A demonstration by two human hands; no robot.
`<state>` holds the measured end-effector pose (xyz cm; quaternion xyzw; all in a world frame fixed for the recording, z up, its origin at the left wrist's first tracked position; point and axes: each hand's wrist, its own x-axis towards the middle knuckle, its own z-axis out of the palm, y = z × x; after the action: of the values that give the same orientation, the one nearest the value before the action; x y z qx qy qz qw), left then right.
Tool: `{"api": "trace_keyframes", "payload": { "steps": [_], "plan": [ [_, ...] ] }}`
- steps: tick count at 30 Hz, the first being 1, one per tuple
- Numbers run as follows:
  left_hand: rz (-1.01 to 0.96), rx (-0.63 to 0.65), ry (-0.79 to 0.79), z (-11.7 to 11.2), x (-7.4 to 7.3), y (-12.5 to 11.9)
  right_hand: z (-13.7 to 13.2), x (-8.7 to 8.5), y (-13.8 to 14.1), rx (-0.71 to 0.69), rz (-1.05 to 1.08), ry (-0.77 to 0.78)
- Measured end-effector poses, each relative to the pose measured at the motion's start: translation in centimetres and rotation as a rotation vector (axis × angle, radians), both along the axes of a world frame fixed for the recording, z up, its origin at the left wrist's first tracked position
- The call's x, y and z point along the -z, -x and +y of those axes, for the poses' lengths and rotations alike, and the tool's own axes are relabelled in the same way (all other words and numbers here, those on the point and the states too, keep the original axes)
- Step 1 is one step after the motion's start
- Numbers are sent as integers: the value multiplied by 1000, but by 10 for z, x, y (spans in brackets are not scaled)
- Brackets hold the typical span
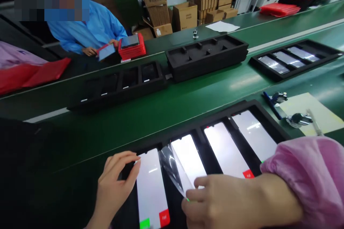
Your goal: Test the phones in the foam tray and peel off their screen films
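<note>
From the head camera we looked down on a left hand (115, 182) and a right hand (223, 200) over a black foam tray (258, 109) on a green conveyor belt (161, 114). The tray held four lit phone screens side by side, each showing a red Fail button. The left hand was half open, its fingertips (129, 157) resting on the top edge of the nearest phone screen (150, 189), not gripping it. The right hand, in a pink sleeve (303, 171), reached across and pinched a clear protective film (169, 168) by a green tab (187, 199). The film curled up off the second phone screen (188, 157).

Across the belt, a co-worker in a blue smock (88, 25) held a red-edged device (106, 52) beside a red tray (131, 46). Two more foam trays (206, 57) sat farther along, and a third (292, 59) held phones. A blue pen (272, 104) lay near a pale yellow sheet (309, 112). Cardboard boxes (185, 14) were stacked beyond the belt.
</note>
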<state>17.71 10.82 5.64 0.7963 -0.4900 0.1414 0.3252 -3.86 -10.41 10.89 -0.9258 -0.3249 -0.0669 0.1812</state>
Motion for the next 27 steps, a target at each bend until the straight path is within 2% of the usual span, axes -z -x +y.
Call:
{"api": "trace_keyframes", "payload": {
  "steps": [3, 10, 15, 17, 19, 20, 23, 25, 27],
  "plan": [
    [25, -38, 50, -2, 3, 2, 6, -1, -1, 25, -50, 82],
    [54, -60, 54, -2, 7, 4, 12, -8, 3, 0, 10, 244],
    [48, -61, 51, -2, 7, 4, 9, -20, 1, -9, 127, 316],
    [54, -60, 49, -2, 7, 5, 1, -23, -7, 35, 213, 306],
    [70, -64, 43, -3, 6, 5, -13, -24, -20, 138, 314, 204],
    [83, -66, 39, -4, 4, 5, -22, -23, -28, 212, 349, 105],
    [141, -66, 18, -2, -6, 9, -51, -21, -52, 471, 375, -300],
    [201, -50, -17, 7, -17, 16, -67, -21, -61, 613, 393, -545],
    [289, -17, -123, 24, -27, 27, -76, -22, -63, 685, 435, -697]
  ]
}}
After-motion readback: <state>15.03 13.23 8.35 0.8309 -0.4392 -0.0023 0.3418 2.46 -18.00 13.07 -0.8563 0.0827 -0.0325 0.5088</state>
